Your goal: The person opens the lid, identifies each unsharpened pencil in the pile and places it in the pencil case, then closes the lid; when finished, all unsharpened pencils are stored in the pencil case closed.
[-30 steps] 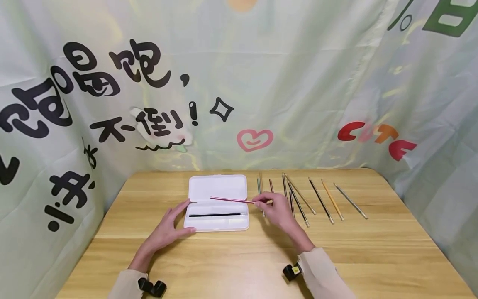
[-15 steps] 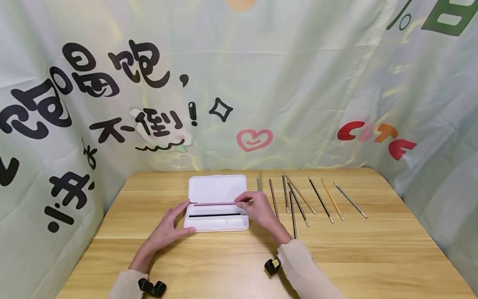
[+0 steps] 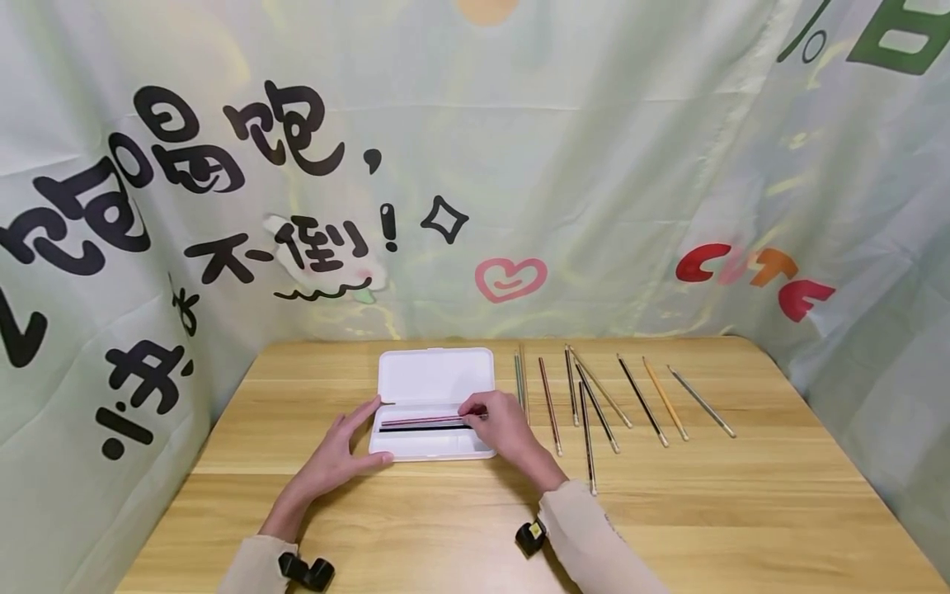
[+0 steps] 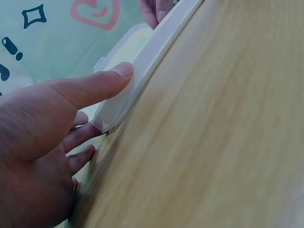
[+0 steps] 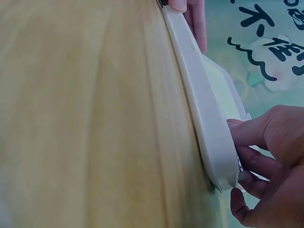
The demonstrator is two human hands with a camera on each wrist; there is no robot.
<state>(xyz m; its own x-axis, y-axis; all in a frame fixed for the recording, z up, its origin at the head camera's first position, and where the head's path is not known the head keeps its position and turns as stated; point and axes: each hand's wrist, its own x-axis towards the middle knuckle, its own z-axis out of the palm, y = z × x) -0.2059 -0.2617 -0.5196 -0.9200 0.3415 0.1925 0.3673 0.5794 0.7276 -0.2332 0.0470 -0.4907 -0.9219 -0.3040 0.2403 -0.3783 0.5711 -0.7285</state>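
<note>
A white pencil case (image 3: 436,375) lies opened flat on the table, its lid folded back. My left hand (image 3: 340,450) spans the case's left end with fingers fairly straight. In the left wrist view its thumb (image 4: 107,85) rests on the front wall. My right hand (image 3: 508,427) pinches a dark red pencil (image 3: 416,421) near its right end, low over the case's tray. Just in front of it, a black pencil (image 3: 416,428) lies lengthwise in the tray. In the right wrist view the case wall (image 5: 202,109) hides the pencils inside; the right hand (image 5: 270,156) is at its end.
Several loose pencils lie right of the case, among them a brownish-red one (image 3: 550,404), a yellow one (image 3: 665,398) and a grey one (image 3: 701,401). A wooden table (image 3: 445,520) carries everything. A printed cloth (image 3: 594,165) hangs behind it.
My right hand has moved left and toward me with the dark red pencil, from right of the case to low over its tray. The left hand has stayed on the case's end.
</note>
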